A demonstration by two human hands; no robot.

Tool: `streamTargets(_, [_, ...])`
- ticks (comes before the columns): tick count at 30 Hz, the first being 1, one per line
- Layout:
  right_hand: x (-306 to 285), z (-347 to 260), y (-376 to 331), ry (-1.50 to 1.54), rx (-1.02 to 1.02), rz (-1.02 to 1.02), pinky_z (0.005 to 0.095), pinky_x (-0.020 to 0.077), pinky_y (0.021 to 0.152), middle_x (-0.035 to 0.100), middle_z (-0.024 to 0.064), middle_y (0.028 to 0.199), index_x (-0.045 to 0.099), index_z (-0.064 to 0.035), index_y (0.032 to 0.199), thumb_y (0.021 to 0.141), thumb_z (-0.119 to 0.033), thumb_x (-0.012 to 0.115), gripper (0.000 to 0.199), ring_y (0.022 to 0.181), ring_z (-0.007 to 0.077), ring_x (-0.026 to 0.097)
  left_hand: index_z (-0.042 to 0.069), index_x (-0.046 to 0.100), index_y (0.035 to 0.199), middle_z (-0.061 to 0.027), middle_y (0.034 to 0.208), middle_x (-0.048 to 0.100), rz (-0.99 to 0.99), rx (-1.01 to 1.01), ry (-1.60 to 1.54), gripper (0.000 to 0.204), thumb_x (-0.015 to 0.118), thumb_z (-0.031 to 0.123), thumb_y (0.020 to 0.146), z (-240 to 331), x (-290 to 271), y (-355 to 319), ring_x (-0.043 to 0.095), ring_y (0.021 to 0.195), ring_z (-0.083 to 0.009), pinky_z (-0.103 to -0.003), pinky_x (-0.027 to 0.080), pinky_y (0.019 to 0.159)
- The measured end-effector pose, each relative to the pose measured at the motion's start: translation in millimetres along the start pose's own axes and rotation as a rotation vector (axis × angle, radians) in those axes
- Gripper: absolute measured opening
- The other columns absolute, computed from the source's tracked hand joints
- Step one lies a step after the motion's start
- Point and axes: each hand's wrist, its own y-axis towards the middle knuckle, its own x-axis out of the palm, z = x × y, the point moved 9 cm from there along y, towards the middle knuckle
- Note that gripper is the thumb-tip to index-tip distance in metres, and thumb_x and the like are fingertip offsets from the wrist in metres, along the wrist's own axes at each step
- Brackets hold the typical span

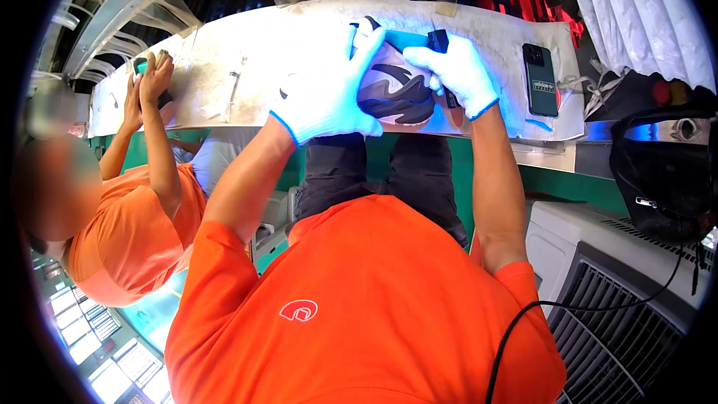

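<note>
A grey, white and black shoe upper [396, 96] lies at the near edge of the pale worktable, with a turquoise piece [407, 39], perhaps a shoe last, showing in its opening. My left hand [329, 93], in a white glove with a blue cuff, grips the upper from the left, fingers stretched along its far and near sides. My right hand [464, 73], gloved alike, is closed around a black bar-shaped tool [438, 40] at the upper's right side. The tool's lower end shows below the fingers; its exact kind cannot be made out. Bluish light falls on both gloves.
A dark phone [540, 81] lies on the worktable [232, 30] to the right. Farther left, a co-worker's hands [153, 81] hold a turquoise and dark thing. A black bag [662, 176] hangs at the right, above a grilled grey unit [598, 314]. A black cable crosses my right side.
</note>
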Motion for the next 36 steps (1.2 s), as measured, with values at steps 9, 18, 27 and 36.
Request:
streamTargets(9, [-13.7,-6.6,4.1,0.844,-0.223,0.42,0.0342,0.0544,0.056,0.073,0.0123,0.077,0.072,-0.0025,0.102,0.111,-0.05,0.073,0.048,0.059,0.0183,0.067,0.02,0.036,0.177,-0.0328,0.172,0.039,0.02,0.007,0.035,0.13,0.102,0.051,0.069,1.9,-1.8,1.3,0.046,0.154,-0.0542,-0.062,0.042,0.126])
streamTargets(18, [4.3,-10.7,-7.4,0.937,-0.292,0.393,0.036,0.0524,0.052,0.072,0.0131,0.08,0.066,-0.0072,0.092,0.116,-0.067,0.049,0.066,0.056,0.0202,0.063,0.033,0.037,0.179,-0.0371,0.18,0.024,0.015,0.011,0.026,0.132,0.106,0.041,0.066,0.9,8.7,-2.8,0.039,0.16,-0.0574,-0.062,0.04,0.128])
streamTargets(27, [20.9,-3.3,-8.1,1.448,-0.563,-0.309,0.0381,0.0401,0.048,0.068,0.0124,0.082,0.071,-0.0091,0.094,0.112,-0.077,0.044,0.075,0.05,0.0221,0.054,0.031,0.036,0.179,-0.0389,0.181,0.019,-0.012,0.012,0.046,0.138,0.107,0.039,0.061,10.5,19.9,9.5,0.033,0.162,-0.0607,-0.063,0.039,0.129])
streamTargets(36, [9.5,-0.5,11.6,1.276,-0.31,-0.303,0.0367,0.0414,0.049,0.068,0.0149,0.085,0.066,-0.0091,0.093,0.118,-0.067,0.041,0.068,0.051,0.0202,0.049,0.023,0.059,0.163,-0.0345,0.176,0.03,0.075,-0.054,-0.005,0.118,0.107,0.036,0.057,14.0,16.2,1.2,0.041,0.157,-0.0566,-0.061,0.044,0.126])
